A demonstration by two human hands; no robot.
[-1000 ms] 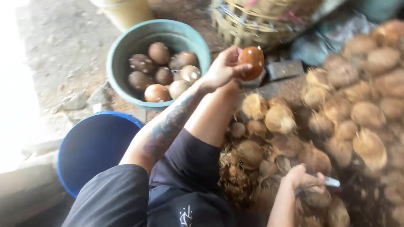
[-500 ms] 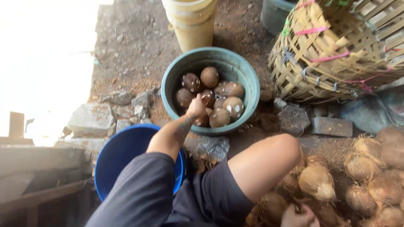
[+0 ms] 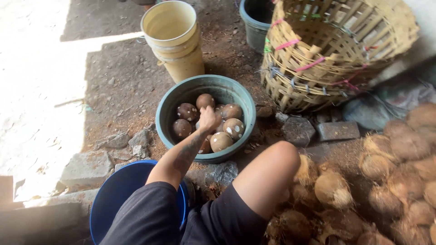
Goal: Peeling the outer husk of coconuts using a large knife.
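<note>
Left hand: the left hand (image 3: pixel 209 119) reaches out over the green basin (image 3: pixel 165 106), and it rests on the peeled coconuts (image 3: pixel 222 129) inside. The fingers are curled downward among the coconuts — I cannot tell if they grip one or only touch.
Right hand: it is not in view; only the bare knee (image 3: pixel 277 159) shows on this side.
Coconuts in basin: about eight brown, round ones with pale spots, lying close together at the bottom of the basin. One (image 3: pixel 205 100) lies just behind the hand, one (image 3: pixel 221 141) lies just in front of it.
Basin: it stands on the dirt ground, ahead of the person, between the knee and the stones.
Blue bucket: the blue bucket (image 3: pixel 113 199) is under the left arm, near the basin, partly hidden by the dark shorts (image 3: pixel 150 222).
Cream buckets: a stack of cream buckets (image 3: pixel 175 38) stands behind the basin, upright.
Basket: a woven basket (image 3: pixel 331 50) is tilted at the right, behind the basin — a dark pot (image 3: pixel 254 22) is just beside it.
Husked pile: hairy coconuts (image 3: pixel 390 172) lie in a heap at the right of the knee.
Stones: flat stones (image 3: pixel 88 168) lie at the left of the bucket.
</note>
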